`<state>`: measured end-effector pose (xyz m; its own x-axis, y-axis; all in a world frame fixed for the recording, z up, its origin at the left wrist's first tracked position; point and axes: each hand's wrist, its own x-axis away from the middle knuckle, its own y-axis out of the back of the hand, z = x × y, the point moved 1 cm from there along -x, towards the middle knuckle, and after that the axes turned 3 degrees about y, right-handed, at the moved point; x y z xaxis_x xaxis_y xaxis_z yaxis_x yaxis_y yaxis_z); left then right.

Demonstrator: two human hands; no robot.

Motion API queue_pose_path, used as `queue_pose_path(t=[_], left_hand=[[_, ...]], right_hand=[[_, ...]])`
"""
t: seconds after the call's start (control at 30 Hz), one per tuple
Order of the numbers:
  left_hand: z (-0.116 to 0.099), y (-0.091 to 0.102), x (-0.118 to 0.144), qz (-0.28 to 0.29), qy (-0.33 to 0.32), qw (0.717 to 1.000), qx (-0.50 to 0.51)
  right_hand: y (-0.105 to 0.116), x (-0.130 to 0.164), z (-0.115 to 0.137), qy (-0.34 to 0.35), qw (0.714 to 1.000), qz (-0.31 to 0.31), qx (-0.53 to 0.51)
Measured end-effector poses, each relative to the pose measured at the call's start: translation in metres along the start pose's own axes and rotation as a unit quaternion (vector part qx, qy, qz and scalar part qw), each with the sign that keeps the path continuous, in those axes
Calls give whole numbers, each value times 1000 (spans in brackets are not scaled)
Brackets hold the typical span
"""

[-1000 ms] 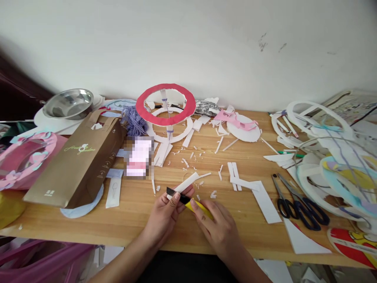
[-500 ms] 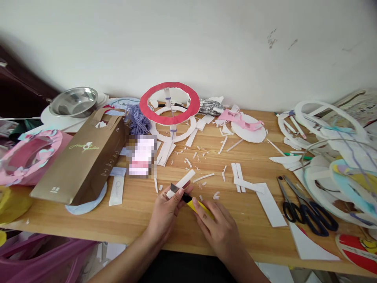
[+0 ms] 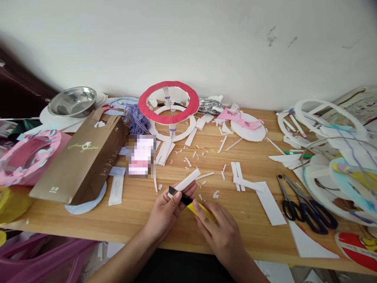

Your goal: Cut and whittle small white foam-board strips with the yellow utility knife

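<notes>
My left hand point(image 3: 167, 206) is closed round a narrow white strip of foam board point(image 3: 188, 179), which slants up and to the right out of its fingers. A yellow and black utility knife point(image 3: 198, 207) is gripped in my right hand point(image 3: 219, 228). Its dark blade lies across the near end of the strip, close to my left thumb. Thin white offcuts point(image 3: 187, 161) are scattered on the wood just beyond my hands. Farther back stands a frame with a red ring point(image 3: 191, 112) on top and a white ring point(image 3: 188, 133) below, joined by upright strips.
A brown box point(image 3: 88, 147) and a metal bowl point(image 3: 73, 101) stand at the left, with a pixelated phone point(image 3: 141, 155) beside the box. Two pairs of scissors point(image 3: 309, 208) lie at the right near white board pieces point(image 3: 271, 204). White rings point(image 3: 330, 104) pile up behind them.
My left hand has turned slightly, and the strip has shifted a little to the right with its fingers more spread beneath. The knife blade stays across the strip's near end.
</notes>
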<state>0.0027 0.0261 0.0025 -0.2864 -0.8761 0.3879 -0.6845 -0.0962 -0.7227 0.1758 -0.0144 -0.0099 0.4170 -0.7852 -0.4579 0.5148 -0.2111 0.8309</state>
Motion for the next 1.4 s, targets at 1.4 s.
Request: queue_pose_path(t=[1.4], left_hand=[[9, -7, 4, -57, -31, 998, -1]], right_hand=[[11, -3, 14, -16, 1000, -14, 12]])
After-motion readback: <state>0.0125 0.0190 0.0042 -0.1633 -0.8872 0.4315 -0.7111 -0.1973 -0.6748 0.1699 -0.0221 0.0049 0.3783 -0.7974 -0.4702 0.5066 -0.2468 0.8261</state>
